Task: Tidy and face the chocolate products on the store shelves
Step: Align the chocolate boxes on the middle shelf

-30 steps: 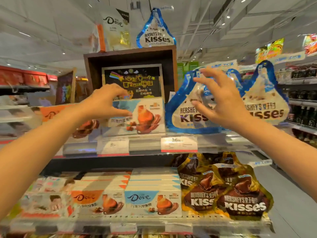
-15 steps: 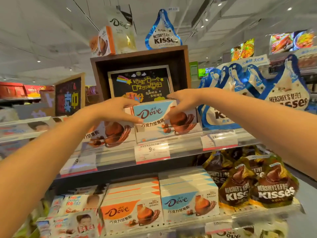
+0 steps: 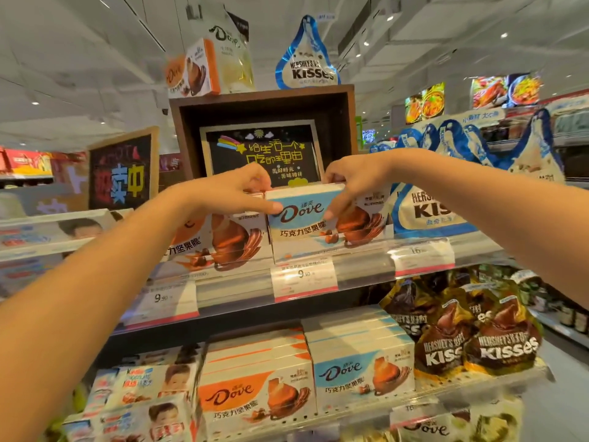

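both hands squaring up the blue chocolate box on the upper shelf

left hand (image 3: 236,191) and right hand (image 3: 352,180) pinch the blue chocolate box (image 3: 322,223) at its top corners, thumbs on its face; next it likely wants nudging flush with the shelf lip. the orange box (image 3: 220,240) touches it beside the left fingers, blue bags (image 3: 427,212) crowd beyond the right, price tag (image 3: 304,277) below.

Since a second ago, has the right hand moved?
Yes. The right hand went left, off the blue Kisses bags and onto the blue Dove box below the chalkboard sign.
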Available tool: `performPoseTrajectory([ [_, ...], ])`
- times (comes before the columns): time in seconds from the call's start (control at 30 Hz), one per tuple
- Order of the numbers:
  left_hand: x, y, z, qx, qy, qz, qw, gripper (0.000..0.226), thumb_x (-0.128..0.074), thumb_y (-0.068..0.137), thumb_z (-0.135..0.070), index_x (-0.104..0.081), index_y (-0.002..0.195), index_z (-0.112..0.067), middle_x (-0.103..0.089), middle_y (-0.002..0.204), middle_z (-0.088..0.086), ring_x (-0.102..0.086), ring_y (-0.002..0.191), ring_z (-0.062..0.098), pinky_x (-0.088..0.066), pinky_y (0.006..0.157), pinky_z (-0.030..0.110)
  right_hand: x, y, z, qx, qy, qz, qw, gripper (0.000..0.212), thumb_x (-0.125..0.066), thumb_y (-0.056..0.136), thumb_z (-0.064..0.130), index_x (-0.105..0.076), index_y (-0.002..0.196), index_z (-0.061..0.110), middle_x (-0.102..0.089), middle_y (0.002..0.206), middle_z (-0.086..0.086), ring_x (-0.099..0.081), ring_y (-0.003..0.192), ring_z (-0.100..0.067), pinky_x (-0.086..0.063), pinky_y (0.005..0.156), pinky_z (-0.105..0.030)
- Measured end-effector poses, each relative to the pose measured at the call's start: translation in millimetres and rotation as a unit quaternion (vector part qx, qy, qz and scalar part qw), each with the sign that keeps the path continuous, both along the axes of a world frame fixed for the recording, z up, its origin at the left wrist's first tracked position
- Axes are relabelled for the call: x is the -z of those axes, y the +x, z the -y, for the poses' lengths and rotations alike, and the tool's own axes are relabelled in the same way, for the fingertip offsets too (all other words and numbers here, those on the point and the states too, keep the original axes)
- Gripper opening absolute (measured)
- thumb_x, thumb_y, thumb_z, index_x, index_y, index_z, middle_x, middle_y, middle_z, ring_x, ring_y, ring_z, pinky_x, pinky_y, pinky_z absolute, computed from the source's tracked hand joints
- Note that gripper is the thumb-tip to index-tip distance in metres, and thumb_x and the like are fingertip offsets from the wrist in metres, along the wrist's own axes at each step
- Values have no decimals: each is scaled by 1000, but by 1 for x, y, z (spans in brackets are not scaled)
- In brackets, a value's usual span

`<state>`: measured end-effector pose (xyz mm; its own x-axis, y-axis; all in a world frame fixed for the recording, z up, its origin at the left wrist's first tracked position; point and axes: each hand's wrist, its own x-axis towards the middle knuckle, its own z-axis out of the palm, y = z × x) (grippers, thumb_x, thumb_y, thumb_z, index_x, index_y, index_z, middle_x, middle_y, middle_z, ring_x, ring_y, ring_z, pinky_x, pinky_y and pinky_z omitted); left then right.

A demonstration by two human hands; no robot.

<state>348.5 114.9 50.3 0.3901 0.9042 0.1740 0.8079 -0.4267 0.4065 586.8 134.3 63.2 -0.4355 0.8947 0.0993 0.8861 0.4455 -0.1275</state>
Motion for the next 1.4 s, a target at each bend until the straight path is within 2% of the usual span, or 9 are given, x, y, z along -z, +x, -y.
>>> performPoseTrajectory([
  [0.13,1,7,4,-18,-26,4,999,74,-46,71,-67,-41,137,-34,-46,139,-7,-39,130,20,-35,100,43,-11,-1,10,-13,-46,-21,999,56,-76,57,51,-57,98,18,-70,100,-4,-70,84,-21,-56,68,-27],
  [0.27,0,11,5,-6,-34,-19,999,42,-47,82,-58,-51,118,-37,-54,124,-9,-45,115,13,-34,93,34,-9,-6,13,-35,-118,12,992,62,-70,64,57,-58,110,18,-70,107,-4,-70,91,-21,-57,76,-28],
  [0.5,-5,10,0,-4,-66,-11,998,58,-56,63,-56,-53,113,-28,-53,116,-8,-48,108,9,-33,90,35,-12,3,21,-53,-140,-28,988,45,-53,73,50,-59,105,19,-72,89,8,-70,76,-7,-49,57,-9],
  [0.73,-6,11,4,12,-72,-21,997,50,-59,82,-49,-49,127,-29,-52,125,-10,-50,112,7,-41,85,23,-3,7,9,-77,-120,-61,988,53,-60,71,61,-56,108,24,-69,99,9,-69,87,-6,-50,66,-12],
  [0.83,-10,1,11,-7,-27,-7,1000,84,-66,66,-68,-38,139,-35,-38,145,-10,-40,129,11,-35,107,38,-8,6,8,-77,-127,-26,989,56,-61,70,60,-58,110,22,-71,101,3,-69,91,-16,-52,63,-14],
  [0.97,-17,-27,21,-92,24,-90,991,97,-69,64,-62,-28,144,-24,-30,151,-4,-32,136,17,-29,108,36,-13,-3,13,-88,-97,0,991,67,-64,71,60,-55,121,17,-68,108,0,-68,91,-16,-53,65,-13],
  [1.1,-16,-53,25,-174,-7,-167,970,130,-60,37,-84,-22,147,-24,-25,153,-2,-32,136,22,-32,106,39,-14,-25,22,-94,-38,0,995,68,-56,83,50,-38,139,16,-49,134,-1,-50,111,-15,-40,92,-25],
  [1.27,-8,-59,22,-126,-15,-171,977,96,-61,46,-85,-51,122,-28,-57,118,-2,-57,99,12,-44,76,21,-6,-50,25,-90,-21,-14,996,66,-60,80,52,-42,131,14,-49,131,-2,-54,105,-19,-45,92,-30],
  [1.4,-9,-62,19,-101,0,-163,981,65,-61,69,-66,-50,120,-27,-54,113,-7,-55,102,13,-44,77,18,6,-57,18,-64,-74,-42,994,72,-67,61,60,-53,117,17,-65,113,-8,-66,96,-24,-53,88,-36],
])
